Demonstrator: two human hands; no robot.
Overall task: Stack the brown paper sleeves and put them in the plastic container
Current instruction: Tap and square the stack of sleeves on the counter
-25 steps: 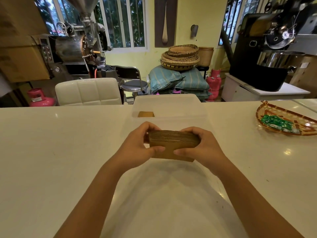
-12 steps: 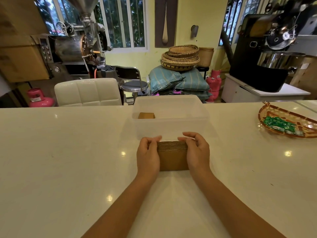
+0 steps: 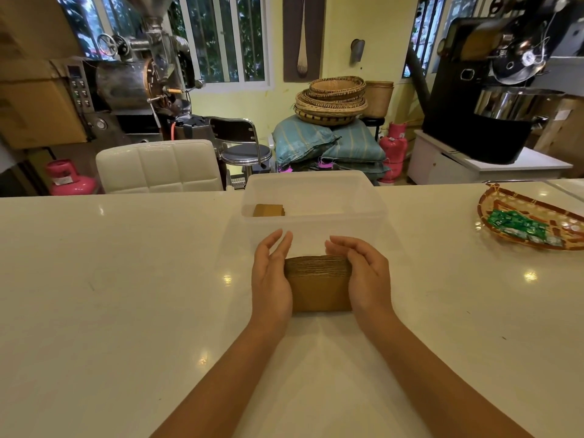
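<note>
- The stack of brown paper sleeves (image 3: 317, 284) rests on the white surface (image 3: 110, 295), just near of the clear plastic container (image 3: 316, 232)
- The left hand (image 3: 271, 279) presses its palm flat against the stack's left side with fingers extended; the right hand (image 3: 363, 276) cups the right side, fingers loosely curled over the top corner; neither is closed around it, they bracket it
- A few more sleeves (image 3: 268, 210) already lie inside the container at its far left
- The stack looks light, but it is many loose layers of thin ribbed card, so it would likely fan out or slide apart if held slackly
- The best hold seems to be squeezing both short sides together, thumbs at the near face, to keep the edges aligned
- A woven tray (image 3: 534, 222) sits well apart at the right
</note>
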